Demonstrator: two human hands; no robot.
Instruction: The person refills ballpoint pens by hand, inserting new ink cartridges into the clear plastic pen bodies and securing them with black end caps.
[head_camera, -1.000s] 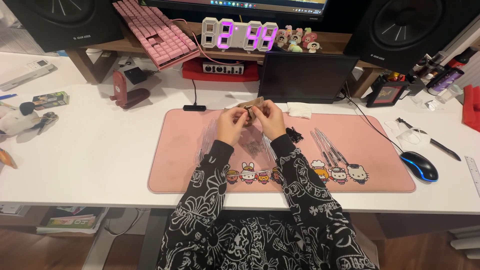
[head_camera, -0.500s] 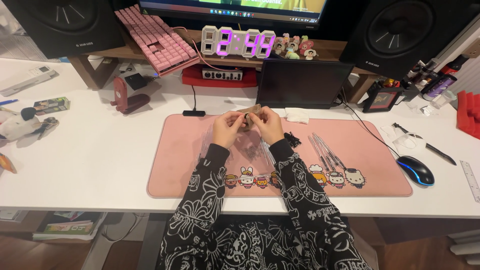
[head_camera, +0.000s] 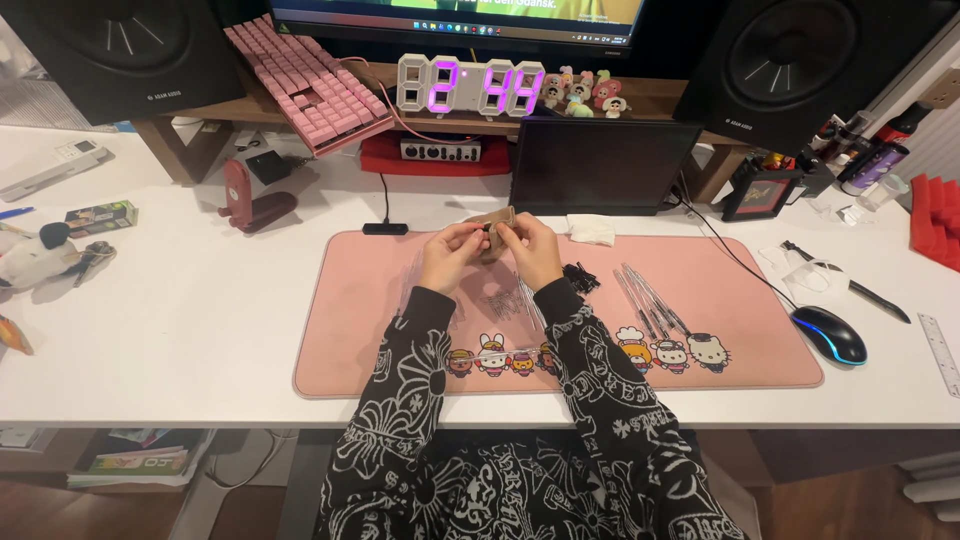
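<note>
Both of my hands meet over the far middle of a pink desk mat (head_camera: 380, 330) and pinch a small tan, cardboard-like piece (head_camera: 497, 221) between their fingertips. My left hand (head_camera: 452, 255) grips its left side, my right hand (head_camera: 528, 248) its right side. What the piece is exactly is too small to tell. Under my wrists lies a clear plastic sheet or bag (head_camera: 497, 305) on the mat. Several clear plastic strips (head_camera: 648, 297) and a pile of tiny black parts (head_camera: 580, 276) lie just right of my right hand.
A dark tablet-like screen (head_camera: 600, 165) stands behind my hands, with a white digital clock (head_camera: 470, 85), a pink keyboard (head_camera: 305, 85) and two black speakers (head_camera: 110, 45) on a raised shelf. A black mouse (head_camera: 829, 333), a white tissue (head_camera: 591, 229) and a red stand (head_camera: 250, 197) sit around the mat.
My hands stay together on the tan piece with only small finger shifts. The view has tilted a little.
</note>
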